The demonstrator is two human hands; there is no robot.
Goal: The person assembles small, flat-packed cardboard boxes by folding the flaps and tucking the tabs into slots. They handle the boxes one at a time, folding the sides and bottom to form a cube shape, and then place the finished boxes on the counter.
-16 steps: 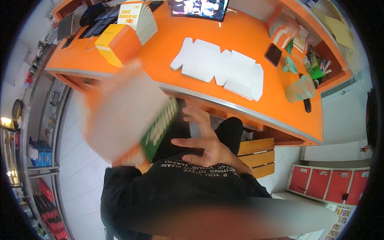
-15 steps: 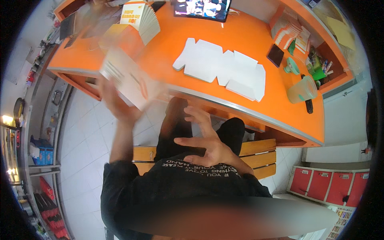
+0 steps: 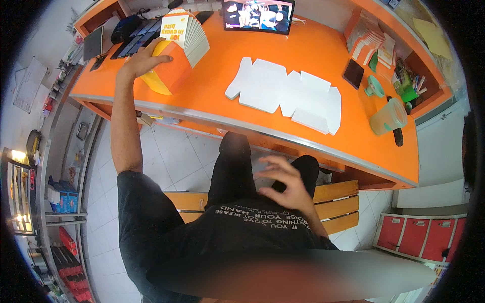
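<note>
Left hand [image 3: 143, 61] has moved from the desk's near edge onto an orange-and-yellow box; whether it grips, I cannot tell. Across the view runs one orange desk [image 3: 209, 83], then one black shirt [image 3: 242, 227] with pale lettering. One white cut-card stack [image 3: 262, 83] lies mid-desk. Against the box, one fanned white stack [image 3: 191, 36] bears orange lettering. Then one lit screen [image 3: 258, 15]; the right hand [image 3: 288, 183], empty, fingers parted above the lap; one cup [image 3: 389, 117]; one phone [image 3: 353, 73].

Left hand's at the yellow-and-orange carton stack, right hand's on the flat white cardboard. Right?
Not quite: the right hand is over the lap, off the flat white cardboard, as the head view shows. Left hand at the yellow-and-orange carton stack stands.
</note>
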